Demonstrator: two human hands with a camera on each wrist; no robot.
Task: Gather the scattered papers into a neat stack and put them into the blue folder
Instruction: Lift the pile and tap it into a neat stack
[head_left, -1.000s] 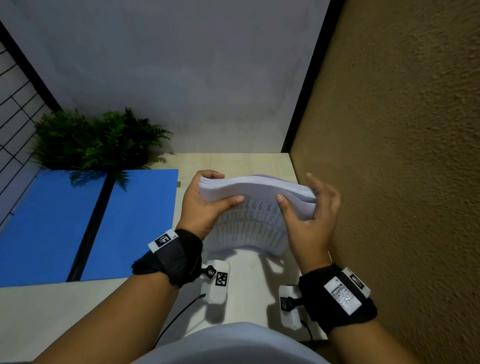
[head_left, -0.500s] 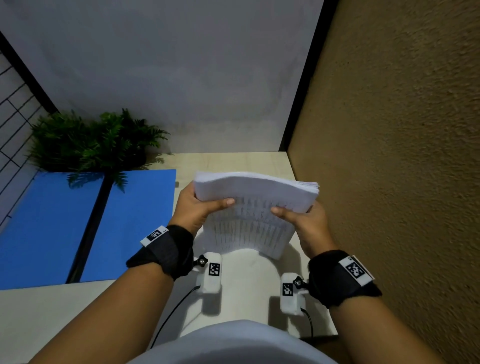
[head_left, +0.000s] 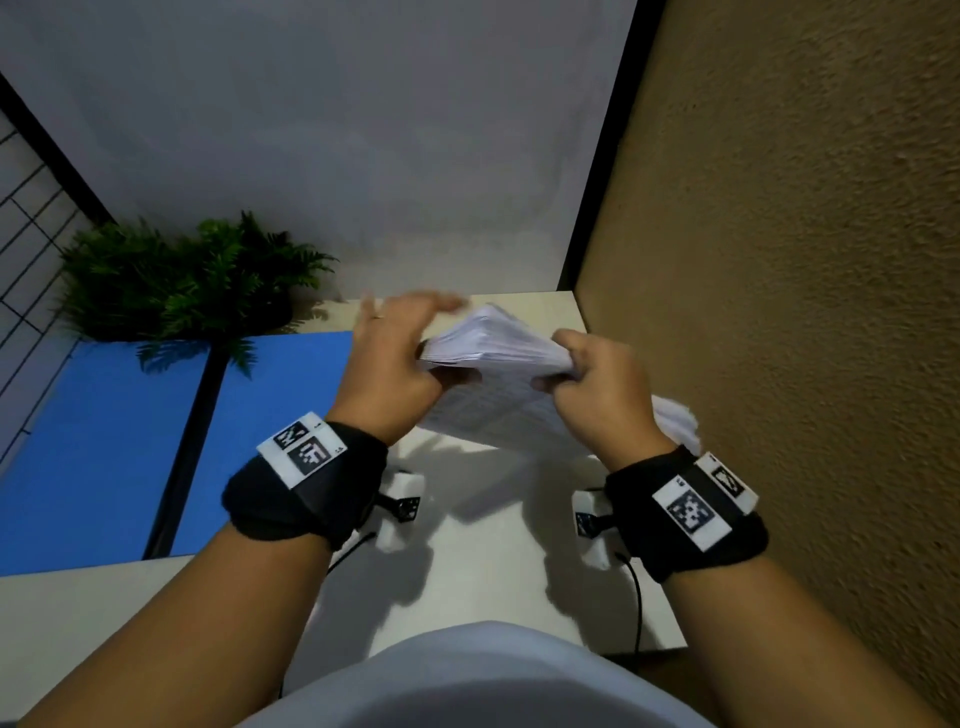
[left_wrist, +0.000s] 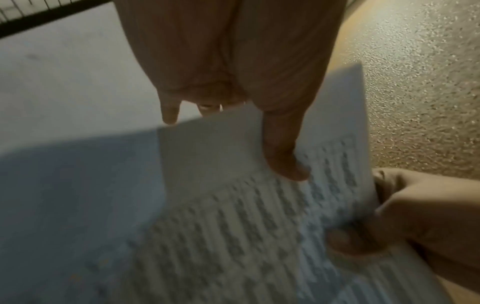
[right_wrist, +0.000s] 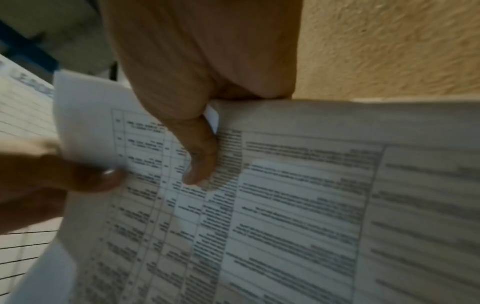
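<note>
A thick stack of white printed papers (head_left: 493, 343) is held in the air above the table, tilted, printed face down toward me. My left hand (head_left: 410, 345) holds its left edge, thumb on the printed face (left_wrist: 283, 156) and fingers blurred over the top. My right hand (head_left: 582, 371) grips the right edge with curled fingers, thumb on the print (right_wrist: 200, 156). In the right wrist view the papers (right_wrist: 285, 205) fill the frame. The blue folder (head_left: 104, 441) lies open and flat on the left of the table, with nothing on it.
A green potted plant (head_left: 176, 280) stands behind the folder at the back left. A rough tan wall (head_left: 779, 312) runs close along the right side of the pale table (head_left: 493, 561). A grey wall closes the back.
The stack has swung from level to tilted, its far corner raised. My left fingers have lifted over its top, and my right hand has curled tighter round the right edge.
</note>
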